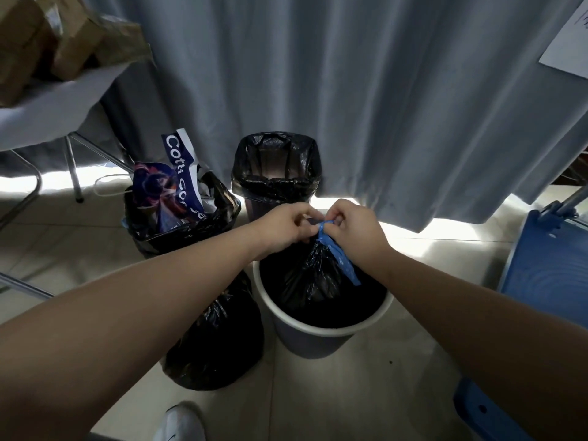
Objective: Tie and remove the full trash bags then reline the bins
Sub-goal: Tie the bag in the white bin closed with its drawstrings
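Left grip (288, 229) and right grip (350, 229) pinch the blue tie (338, 254) of a black trash bag (310, 281) inside the white-rimmed bin (313, 342). A lined bin (276, 176) and an overfull bin (191, 230) stand beyond on the floor (413, 351), by a curtain (350, 90).

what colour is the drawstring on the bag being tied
Blue; the drawstring stands out against the black bag in the head view.

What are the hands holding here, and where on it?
The left hand and right hand pinch the blue drawstring at the neck of the bag.
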### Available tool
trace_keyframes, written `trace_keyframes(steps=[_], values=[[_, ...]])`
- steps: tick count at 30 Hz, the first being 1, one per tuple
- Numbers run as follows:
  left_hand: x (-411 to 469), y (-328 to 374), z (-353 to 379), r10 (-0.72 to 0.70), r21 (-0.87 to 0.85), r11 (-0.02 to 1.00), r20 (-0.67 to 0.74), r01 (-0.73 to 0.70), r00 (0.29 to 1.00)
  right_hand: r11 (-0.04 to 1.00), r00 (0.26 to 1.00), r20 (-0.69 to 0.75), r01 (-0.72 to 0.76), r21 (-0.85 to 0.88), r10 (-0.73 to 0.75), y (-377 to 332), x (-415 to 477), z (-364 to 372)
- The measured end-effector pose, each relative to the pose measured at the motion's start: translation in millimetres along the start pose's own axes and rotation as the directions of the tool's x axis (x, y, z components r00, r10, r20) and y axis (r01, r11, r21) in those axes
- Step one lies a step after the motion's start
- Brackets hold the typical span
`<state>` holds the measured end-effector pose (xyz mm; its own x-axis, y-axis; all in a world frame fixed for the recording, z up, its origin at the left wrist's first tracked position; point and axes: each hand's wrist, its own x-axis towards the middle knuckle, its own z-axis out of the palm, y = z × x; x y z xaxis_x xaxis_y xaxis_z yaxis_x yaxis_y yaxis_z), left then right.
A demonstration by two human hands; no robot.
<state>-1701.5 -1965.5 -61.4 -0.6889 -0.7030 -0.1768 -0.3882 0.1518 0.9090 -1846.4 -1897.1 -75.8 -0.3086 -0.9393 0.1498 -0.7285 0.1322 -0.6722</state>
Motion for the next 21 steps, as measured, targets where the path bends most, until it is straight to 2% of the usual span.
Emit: trace_keyframes(steps=[2,4,5,7,10,12,13,15,17,18,19,20,21], values=[[-1,3,-1,0.034,0.056,0.998,-0.009,-0.034,0.999,1.000,1.000,0.011,0.003,-0.027,-0.003,-1,1,-4],[0,9,-4,0.099,0.240,0.966,-0.004,-0.096,0.995,0.995,0.999,0.035,0.032,-0.097,-0.028,-1,2,-10],[1,12,-6,0.149,0.395,0.907,0.023,-0.146,0.989,0.990,0.997,0.063,0.060,-0.128,-0.052,-1,3,-14],[3,17,-6,0.252,0.657,0.709,0.104,-0.257,0.962,0.971,0.983,0.131,0.149,-0.187,-0.126,-2,6,-21],[6,22,-11,0.372,0.783,0.505,0.182,-0.363,0.910,0.929,0.955,0.213,0.258,-0.264,-0.205,-5,11,-31],[8,16,-17,0.356,0.833,0.393,0.253,-0.389,0.900,0.915,0.938,0.269,0.291,-0.277,-0.217,1,10,-36],[9,13,-19,0.301,0.860,0.337,0.287,-0.383,0.910,0.906,0.926,0.314,0.305,-0.292,-0.210,7,9,-38],[12,7,-16,0.169,0.892,0.285,0.314,-0.351,0.934,0.894,0.904,0.400,0.296,-0.337,-0.149,21,4,-41],[13,6,-10,0.135,0.893,0.313,0.296,-0.324,0.945,0.886,0.905,0.418,0.254,-0.387,-0.077,32,2,-42],[15,5,-7,0.134,0.862,0.413,0.260,-0.292,0.956,0.888,0.907,0.419,0.232,-0.397,-0.050,35,2,-41],[16,4,-8,0.114,0.770,0.592,0.214,-0.239,0.970,0.894,0.905,0.424,0.218,-0.392,-0.035,38,1,-41],[14,6,-8,0.052,0.583,0.798,0.187,-0.154,0.981,0.903,0.902,0.430,0.213,-0.373,-0.035,39,1,-41],[9,9,-8,-0.031,0.324,0.945,0.207,-0.039,0.978,0.915,0.898,0.438,0.211,-0.344,-0.043,40,0,-39]])
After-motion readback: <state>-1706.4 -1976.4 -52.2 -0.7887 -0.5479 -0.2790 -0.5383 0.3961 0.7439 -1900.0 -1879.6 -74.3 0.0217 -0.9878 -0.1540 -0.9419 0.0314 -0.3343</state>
